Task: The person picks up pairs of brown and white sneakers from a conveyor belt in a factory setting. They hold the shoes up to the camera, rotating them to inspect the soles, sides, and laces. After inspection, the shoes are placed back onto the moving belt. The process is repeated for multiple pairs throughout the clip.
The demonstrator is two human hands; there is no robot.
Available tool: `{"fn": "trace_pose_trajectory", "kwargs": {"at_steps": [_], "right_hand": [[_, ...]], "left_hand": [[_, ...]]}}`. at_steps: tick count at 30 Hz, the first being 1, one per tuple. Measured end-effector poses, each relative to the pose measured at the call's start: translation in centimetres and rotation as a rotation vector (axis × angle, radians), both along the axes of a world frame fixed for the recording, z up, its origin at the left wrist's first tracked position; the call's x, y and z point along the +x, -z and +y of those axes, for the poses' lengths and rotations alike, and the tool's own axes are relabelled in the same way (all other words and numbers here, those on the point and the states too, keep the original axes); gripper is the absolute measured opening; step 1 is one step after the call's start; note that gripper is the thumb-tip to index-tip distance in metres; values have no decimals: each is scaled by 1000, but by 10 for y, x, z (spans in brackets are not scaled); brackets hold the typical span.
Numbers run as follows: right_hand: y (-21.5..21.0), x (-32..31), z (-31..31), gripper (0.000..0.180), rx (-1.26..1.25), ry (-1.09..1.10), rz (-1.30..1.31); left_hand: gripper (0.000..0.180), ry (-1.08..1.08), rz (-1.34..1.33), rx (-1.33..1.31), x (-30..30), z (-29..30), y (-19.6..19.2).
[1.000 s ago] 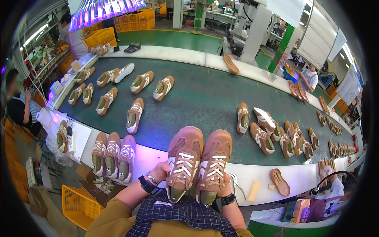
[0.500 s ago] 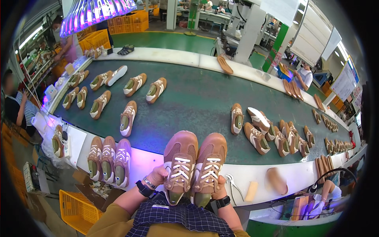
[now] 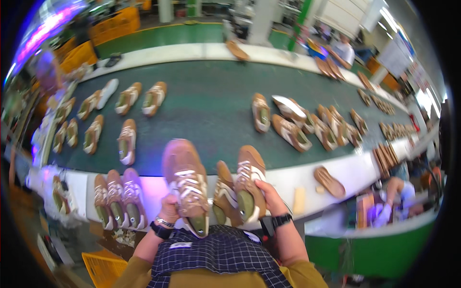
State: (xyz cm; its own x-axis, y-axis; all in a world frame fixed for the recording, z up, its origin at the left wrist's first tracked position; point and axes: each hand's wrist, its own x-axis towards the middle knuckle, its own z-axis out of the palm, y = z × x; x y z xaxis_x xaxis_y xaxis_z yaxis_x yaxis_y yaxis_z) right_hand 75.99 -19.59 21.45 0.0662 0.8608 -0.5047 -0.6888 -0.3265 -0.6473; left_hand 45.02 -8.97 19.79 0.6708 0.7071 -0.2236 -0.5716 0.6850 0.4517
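My left hand (image 3: 168, 210) is closed around the heel side of a brown sneaker (image 3: 187, 176) with white laces, held tilted above the white ledge. In my right hand (image 3: 272, 196) is a second brown sneaker (image 3: 251, 173), gripped at its right side near the heel, with a green lining showing. Between the two, a third brown sneaker (image 3: 224, 194) rests close against the right one; whether the right hand also touches it I cannot tell. Three sneakers (image 3: 115, 199) stand side by side on the ledge to the left.
A dark green conveyor belt (image 3: 201, 105) carries scattered sneakers at left and a cluster (image 3: 331, 125) at right. On the white ledge lie a tan block (image 3: 298, 200) and a brown sole (image 3: 329, 181). A yellow crate (image 3: 103, 269) sits low at left. Co-workers are at far right and left.
The two sneakers, held together before, are now apart: the left one has moved left, the right one right. A third sneaker shows between them. The view has shifted.
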Motion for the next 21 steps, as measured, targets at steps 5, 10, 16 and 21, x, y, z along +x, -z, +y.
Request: {"fn": "trace_pose_trajectory", "kwargs": {"at_steps": [5, 10, 16, 21], "right_hand": [[30, 18, -27, 49, -160, 77, -435], [29, 2, -42, 38, -400, -124, -1144], [-24, -9, -10, 26, -22, 145, -1398], [22, 56, -30, 38, -247, 312, -1582]], "left_hand": [[71, -108, 23, -3, 0, -3, -3], [63, -59, 15, 9, -10, 0, 8], [65, 42, 101, 90, 5, -6, -44], [72, 113, -126, 127, 14, -3, -79]]}}
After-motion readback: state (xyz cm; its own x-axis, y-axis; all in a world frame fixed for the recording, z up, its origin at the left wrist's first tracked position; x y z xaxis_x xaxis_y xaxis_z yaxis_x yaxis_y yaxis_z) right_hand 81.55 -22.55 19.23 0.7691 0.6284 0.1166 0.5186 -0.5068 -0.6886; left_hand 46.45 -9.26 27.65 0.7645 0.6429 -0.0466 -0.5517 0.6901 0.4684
